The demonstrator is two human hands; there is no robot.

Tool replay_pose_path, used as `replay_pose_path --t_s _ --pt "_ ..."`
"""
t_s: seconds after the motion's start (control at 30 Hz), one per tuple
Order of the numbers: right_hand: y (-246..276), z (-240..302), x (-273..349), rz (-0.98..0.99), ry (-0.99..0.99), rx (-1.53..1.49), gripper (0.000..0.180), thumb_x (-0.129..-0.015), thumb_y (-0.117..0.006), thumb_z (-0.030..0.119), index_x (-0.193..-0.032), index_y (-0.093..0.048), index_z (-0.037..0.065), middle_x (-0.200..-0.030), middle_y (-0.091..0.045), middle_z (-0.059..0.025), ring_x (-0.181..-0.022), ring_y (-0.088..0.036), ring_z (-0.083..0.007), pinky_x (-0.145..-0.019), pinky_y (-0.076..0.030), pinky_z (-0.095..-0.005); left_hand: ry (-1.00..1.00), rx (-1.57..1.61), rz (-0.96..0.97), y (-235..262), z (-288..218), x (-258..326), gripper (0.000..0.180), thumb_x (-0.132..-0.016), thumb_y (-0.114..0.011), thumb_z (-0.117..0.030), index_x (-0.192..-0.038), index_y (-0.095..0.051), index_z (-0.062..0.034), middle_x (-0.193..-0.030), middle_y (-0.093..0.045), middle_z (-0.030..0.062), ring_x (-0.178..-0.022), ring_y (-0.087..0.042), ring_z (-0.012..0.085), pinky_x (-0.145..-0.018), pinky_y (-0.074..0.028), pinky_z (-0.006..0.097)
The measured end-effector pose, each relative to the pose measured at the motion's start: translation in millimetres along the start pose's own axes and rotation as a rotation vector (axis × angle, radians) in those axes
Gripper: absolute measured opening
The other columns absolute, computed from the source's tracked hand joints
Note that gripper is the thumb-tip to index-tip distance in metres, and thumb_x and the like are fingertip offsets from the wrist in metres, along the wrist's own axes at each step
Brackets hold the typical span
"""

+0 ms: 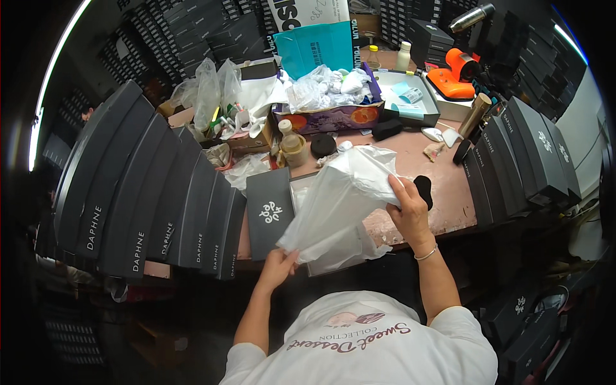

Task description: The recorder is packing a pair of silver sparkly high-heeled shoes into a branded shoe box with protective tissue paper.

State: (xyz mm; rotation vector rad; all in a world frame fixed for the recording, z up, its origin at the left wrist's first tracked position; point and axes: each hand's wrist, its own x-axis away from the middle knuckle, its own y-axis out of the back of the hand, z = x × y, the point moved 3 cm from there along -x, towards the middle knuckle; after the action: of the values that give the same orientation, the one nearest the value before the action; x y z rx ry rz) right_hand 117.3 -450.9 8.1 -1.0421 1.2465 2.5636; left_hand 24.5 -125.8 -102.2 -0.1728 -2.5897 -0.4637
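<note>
A thin, translucent white sheet of wrapping paper (pixel 327 199) is stretched between my two hands over the table's front edge. My left hand (pixel 278 268) pinches its lower left corner. With fingers closed, my right hand (pixel 409 208) holds the upper right side, where the sheet bunches thicker and whiter; I cannot tell whether anything is wrapped inside. Beneath it lies more white paper (pixel 346 250), with the pale rim of an open box (pixel 300 186) partly hidden. A dark grey box lid (pixel 269 205) with a white emblem lies just left of the sheet.
Dark grey shoeboxes (pixel 128 186) stand in a row at left; more boxes (pixel 513 154) are stacked at right. Behind are a purple carton (pixel 327 120) filled with white wads, a glue bottle (pixel 290 136), a black round item (pixel 323 146), and an orange tool (pixel 452 83).
</note>
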Motion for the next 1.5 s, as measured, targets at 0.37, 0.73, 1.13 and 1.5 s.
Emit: replay_pose_path --t_s 0.37,0.73,1.13,1.5 --pt "10.2 47.8 -8.3 0.073 0.25 0.029 0.066 -0.06 -0.076 0.005 -0.123 -0.058 0.01 -0.12 -0.054 -0.0177 -0.101 -0.061 -0.0339 -0.084 -0.052 -0.038 -0.671 -0.397 -0.235 33.6 -146.7 -18.5 0.077 -0.078 -0.076 -0.03 -0.137 -0.037 0.0018 -0.134 -0.048 0.0178 -0.124 -0.046 0.0267 -0.103 -0.036 0.037" --pt "-71.3 80.4 8.0 0.25 0.004 0.064 0.07 -0.07 -0.07 0.012 -0.134 -0.043 0.007 -0.135 -0.041 -0.0258 -0.098 -0.06 -0.0369 -0.076 -0.054 -0.0411 -0.425 1.253 -0.26 -83.5 -92.4 -91.2 0.047 -0.094 -0.045 -0.036 -0.126 -0.049 -0.0019 -0.121 -0.057 0.0118 -0.111 -0.056 0.0225 -0.092 -0.045 0.034" --pt "-178.3 27.7 64.2 0.345 0.037 0.024 0.059 -0.081 -0.057 0.007 -0.137 -0.038 0.003 -0.142 -0.032 -0.0275 -0.105 -0.054 -0.0404 -0.068 -0.056 -0.0398 -0.19 0.744 -0.065 -111.3 -38.5 -84.7 0.067 -0.1 -0.033 -0.045 -0.148 -0.013 -0.0021 -0.153 -0.017 0.0167 -0.142 -0.018 0.0244 -0.115 -0.013 0.037" --pt "-155.3 -82.7 117.2 0.718 -0.607 -0.44 0.023 -0.089 -0.06 0.015 -0.109 -0.061 0.003 -0.088 -0.066 -0.0127 -0.079 -0.064 -0.0209 -0.067 -0.049 -0.0291 -0.321 0.549 -0.279 -127.6 -31.3 -129.7 0.064 -0.09 -0.063 -0.023 -0.138 -0.028 0.001 -0.133 -0.045 0.0136 -0.124 -0.043 0.0225 -0.105 -0.033 0.035"
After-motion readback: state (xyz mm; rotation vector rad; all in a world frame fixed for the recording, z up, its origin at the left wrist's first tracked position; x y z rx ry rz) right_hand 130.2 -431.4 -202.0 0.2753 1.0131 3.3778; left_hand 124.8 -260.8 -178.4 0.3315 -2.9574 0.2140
